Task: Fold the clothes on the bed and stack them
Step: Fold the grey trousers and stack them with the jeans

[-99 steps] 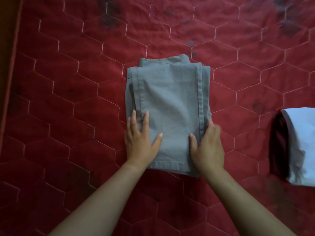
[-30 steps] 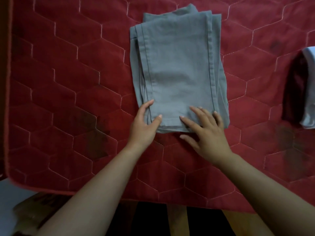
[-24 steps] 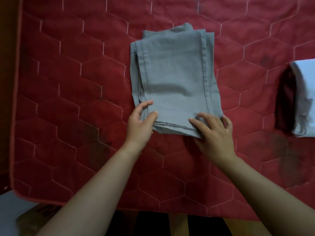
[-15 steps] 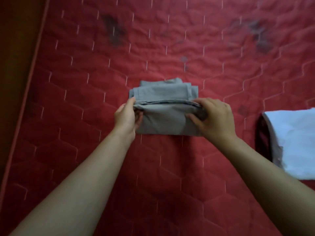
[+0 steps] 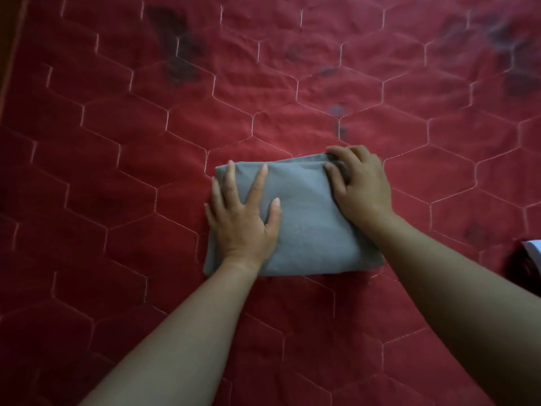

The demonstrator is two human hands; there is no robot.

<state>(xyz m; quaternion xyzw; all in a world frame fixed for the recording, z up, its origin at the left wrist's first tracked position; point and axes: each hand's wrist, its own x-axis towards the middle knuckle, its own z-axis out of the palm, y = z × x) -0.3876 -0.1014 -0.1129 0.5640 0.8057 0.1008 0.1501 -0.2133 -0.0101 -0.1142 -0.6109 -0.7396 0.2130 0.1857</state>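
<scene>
A grey garment (image 5: 307, 227), folded into a compact rectangle, lies in the middle of the red quilted bed cover (image 5: 146, 142). My left hand (image 5: 243, 218) rests flat on its left half, fingers spread, palm pressing down. My right hand (image 5: 360, 186) sits on the far right corner, with fingers curled over the folded edge. Both forearms reach in from the bottom of the view.
At the right edge a white cloth (image 5: 534, 249) over a dark garment (image 5: 524, 265) is partly cut off by the frame. The cover's left border (image 5: 13, 48) runs along the upper left. Dark stains mark the cover near the top.
Both hands lifted the near end of the grey garment and folded it away from me, halving it. The left hand now lies flat on top; the right holds the far corner.
</scene>
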